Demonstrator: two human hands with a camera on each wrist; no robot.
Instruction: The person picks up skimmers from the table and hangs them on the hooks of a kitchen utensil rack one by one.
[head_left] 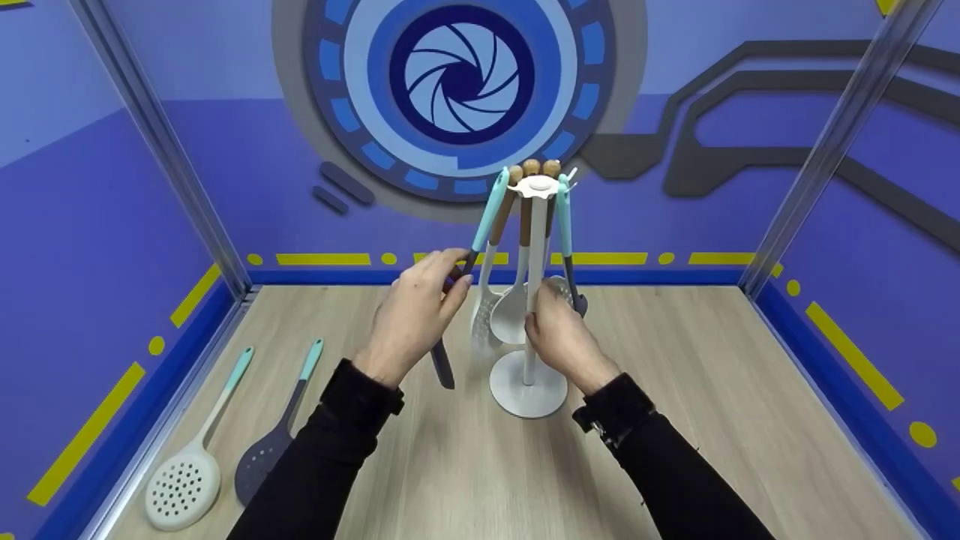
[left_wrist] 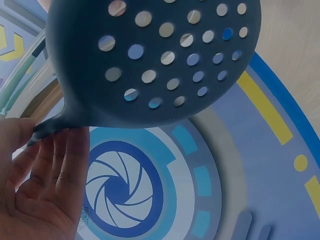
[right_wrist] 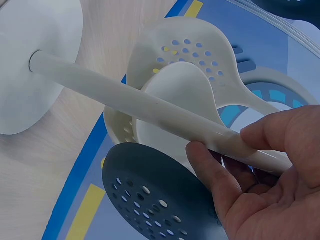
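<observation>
A white utensil stand point(head_left: 539, 247) rises from a round base point(head_left: 517, 401). My right hand point(head_left: 566, 334) grips its pole point(right_wrist: 125, 102) partway up, thumb and fingers around it. On the left, my left hand point(head_left: 420, 311) pinches the dark neck of a mint-handled skimmer point(left_wrist: 80, 60), whose perforated head hangs below the hand. That handle's top meets the stand's top; whether it sits on a hook I cannot tell. Another dark skimmer point(right_wrist: 130, 155) with a mint handle hangs on the right. Behind the pole hang several white utensils with wooden handles, including a ladle point(head_left: 510, 311) and a skimmer point(right_wrist: 150, 45).
At the left of the wooden table point(head_left: 675, 420) lie a white skimmer point(head_left: 196, 450) and a dark skimmer point(head_left: 262, 442), both with mint handles. My left sleeve point(head_left: 315, 457) partly covers the dark one. Blue panelled walls point(head_left: 225, 187) enclose the back and sides.
</observation>
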